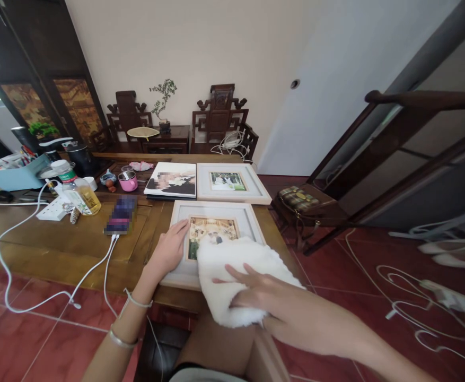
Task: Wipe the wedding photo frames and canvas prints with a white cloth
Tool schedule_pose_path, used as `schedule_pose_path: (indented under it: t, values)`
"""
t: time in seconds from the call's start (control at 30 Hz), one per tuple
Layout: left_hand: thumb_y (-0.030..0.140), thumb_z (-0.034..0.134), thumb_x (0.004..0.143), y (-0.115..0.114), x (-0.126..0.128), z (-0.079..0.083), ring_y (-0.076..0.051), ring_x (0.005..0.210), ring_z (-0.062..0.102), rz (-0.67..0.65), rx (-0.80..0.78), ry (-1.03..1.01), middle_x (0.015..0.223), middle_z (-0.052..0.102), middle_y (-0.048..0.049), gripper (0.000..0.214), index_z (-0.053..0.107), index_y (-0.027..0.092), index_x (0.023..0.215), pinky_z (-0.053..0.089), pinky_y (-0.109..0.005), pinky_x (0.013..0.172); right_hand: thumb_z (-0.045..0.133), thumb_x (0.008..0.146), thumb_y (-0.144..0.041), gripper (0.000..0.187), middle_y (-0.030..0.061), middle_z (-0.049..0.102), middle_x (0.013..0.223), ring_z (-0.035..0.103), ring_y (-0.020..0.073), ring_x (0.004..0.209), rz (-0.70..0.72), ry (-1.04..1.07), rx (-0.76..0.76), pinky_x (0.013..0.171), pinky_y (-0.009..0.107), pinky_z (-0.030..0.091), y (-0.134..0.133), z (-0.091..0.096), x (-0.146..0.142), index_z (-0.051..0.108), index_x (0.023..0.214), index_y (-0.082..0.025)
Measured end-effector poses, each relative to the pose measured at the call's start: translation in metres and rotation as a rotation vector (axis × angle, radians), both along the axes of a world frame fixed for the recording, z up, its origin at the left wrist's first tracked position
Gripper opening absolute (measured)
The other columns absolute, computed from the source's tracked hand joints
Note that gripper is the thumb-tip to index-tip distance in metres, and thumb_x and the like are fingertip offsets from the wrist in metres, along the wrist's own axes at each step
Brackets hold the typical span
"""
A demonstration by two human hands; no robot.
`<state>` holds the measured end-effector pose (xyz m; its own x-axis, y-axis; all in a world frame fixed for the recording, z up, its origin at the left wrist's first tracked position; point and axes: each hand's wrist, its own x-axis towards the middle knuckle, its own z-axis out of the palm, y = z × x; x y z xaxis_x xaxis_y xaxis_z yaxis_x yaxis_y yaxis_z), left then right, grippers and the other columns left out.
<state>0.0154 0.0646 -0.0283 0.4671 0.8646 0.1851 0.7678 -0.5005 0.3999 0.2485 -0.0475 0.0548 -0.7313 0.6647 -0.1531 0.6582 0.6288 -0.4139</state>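
A picture frame (256, 225) with a pale wood border lies on the table's near edge, a wedding-style photo (212, 228) at its middle. My left hand (171, 248) rests along the frame's left side, fingers stretched out flat over the border. Over the frame's lower right part spreads a fluffy white cloth (224, 265), which covers some of the photo and hangs past the near edge. My right hand (262, 294) grips this cloth, its thumb side and some fingers partly tucked into the folds.
Behind lie a second picture frame (256, 183) and a photo board (172, 185). To the left are a phone (121, 215) on white cables, a bottle (79, 191), a power strip (52, 209) and a pink cup (128, 181). A bag (299, 199) sits on a chair at right.
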Motion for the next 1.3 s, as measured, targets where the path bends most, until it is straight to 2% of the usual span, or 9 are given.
schedule_pose_path:
  t: [0.13, 0.27, 0.43, 0.53, 0.63, 0.8, 0.93, 1.13, 1.3]
  values:
    - [0.008, 0.031, 0.085, -0.001, 0.0, 0.004, -0.021, 0.132, 0.033, -0.016, -0.015, 0.021, 0.144, 0.037, -0.0085, 0.053, 0.038, 0.019, 0.136, 0.036, -0.043, 0.104, 0.04, 0.058, 0.004, 0.065, 0.0061, 0.042, 0.141, 0.021, 0.0245, 0.136, -0.076, 0.01, 0.112, 0.109, 0.047, 0.025, 0.018, -0.021, -0.008, 0.059, 0.114, -0.022]
    - [0.006, 0.03, 0.085, -0.002, -0.001, 0.006, -0.021, 0.133, 0.031, -0.027, -0.041, 0.011, 0.145, 0.035, -0.0078, 0.055, 0.036, 0.021, 0.137, 0.034, -0.047, 0.104, 0.043, 0.06, 0.005, 0.064, 0.006, 0.037, 0.144, 0.017, 0.0288, 0.137, -0.152, -0.004, 0.327, 0.109, 0.054, 0.017, 0.077, -0.049, -0.006, 0.058, 0.117, -0.02]
    - [0.008, 0.029, 0.086, -0.003, -0.001, 0.007, -0.022, 0.133, 0.032, -0.014, -0.05, 0.003, 0.145, 0.035, -0.0077, 0.053, 0.037, 0.021, 0.137, 0.034, -0.048, 0.105, 0.043, 0.064, 0.004, 0.059, 0.0081, 0.034, 0.145, 0.013, 0.0316, 0.137, -0.251, -0.045, 0.489, 0.107, 0.06, 0.013, 0.132, -0.056, -0.008, 0.058, 0.117, -0.017]
    - [0.01, 0.028, 0.087, -0.003, -0.001, 0.003, -0.021, 0.133, 0.033, 0.007, -0.034, -0.034, 0.144, 0.036, -0.0069, 0.051, 0.037, 0.021, 0.136, 0.034, -0.048, 0.105, 0.042, 0.064, 0.004, 0.058, 0.0093, 0.037, 0.143, 0.012, 0.0335, 0.137, -0.205, -0.042, 0.425, 0.105, 0.062, 0.014, 0.116, -0.054, -0.021, 0.059, 0.116, -0.016]
    - [0.012, 0.027, 0.089, -0.002, -0.001, 0.0, -0.021, 0.133, 0.032, 0.016, -0.022, -0.049, 0.144, 0.037, -0.0069, 0.049, 0.038, 0.02, 0.136, 0.033, -0.048, 0.106, 0.041, 0.062, 0.004, 0.058, 0.0082, 0.04, 0.142, 0.014, 0.0334, 0.136, -0.13, -0.015, 0.306, 0.105, 0.062, 0.015, 0.073, -0.049, -0.031, 0.06, 0.113, -0.017]
    - [0.015, 0.027, 0.09, -0.001, 0.0, 0.0, -0.021, 0.132, 0.034, 0.014, -0.024, -0.051, 0.143, 0.039, -0.0081, 0.046, 0.04, 0.018, 0.134, 0.035, -0.045, 0.105, 0.04, 0.064, 0.001, 0.058, 0.006, 0.047, 0.136, 0.021, 0.0258, 0.136, -0.028, 0.032, 0.076, 0.109, 0.052, 0.021, 0.023, -0.024, -0.024, 0.058, 0.115, -0.022]
    - [0.021, 0.026, 0.094, -0.002, -0.001, 0.001, -0.02, 0.132, 0.034, 0.002, -0.022, -0.091, 0.142, 0.04, -0.008, 0.043, 0.041, 0.018, 0.133, 0.032, -0.043, 0.108, 0.04, 0.065, 0.002, 0.06, 0.0078, 0.046, 0.138, 0.023, 0.026, 0.135, -0.097, -0.014, 0.116, 0.108, 0.049, 0.023, 0.047, -0.025, -0.017, 0.057, 0.118, -0.021]
    - [0.036, 0.024, 0.096, -0.001, -0.001, 0.0, -0.02, 0.137, 0.025, -0.003, -0.02, -0.239, 0.148, 0.03, -0.0075, 0.047, 0.029, 0.021, 0.14, 0.026, -0.044, 0.11, 0.041, 0.072, 0.001, 0.057, 0.0107, 0.025, 0.149, 0.012, 0.0417, 0.135, -0.293, -0.13, 0.401, 0.098, 0.068, 0.02, 0.118, -0.052, -0.044, 0.049, 0.127, -0.015]
    - [0.04, 0.025, 0.095, 0.0, 0.001, 0.0, -0.021, 0.138, 0.022, 0.033, -0.024, -0.306, 0.149, 0.026, -0.0088, 0.051, 0.022, 0.019, 0.142, 0.023, -0.045, 0.111, 0.041, 0.074, 0.001, 0.057, 0.0092, 0.024, 0.149, 0.009, 0.0443, 0.134, -0.167, -0.151, 0.409, 0.098, 0.07, 0.02, 0.119, -0.05, -0.074, 0.048, 0.129, -0.014]
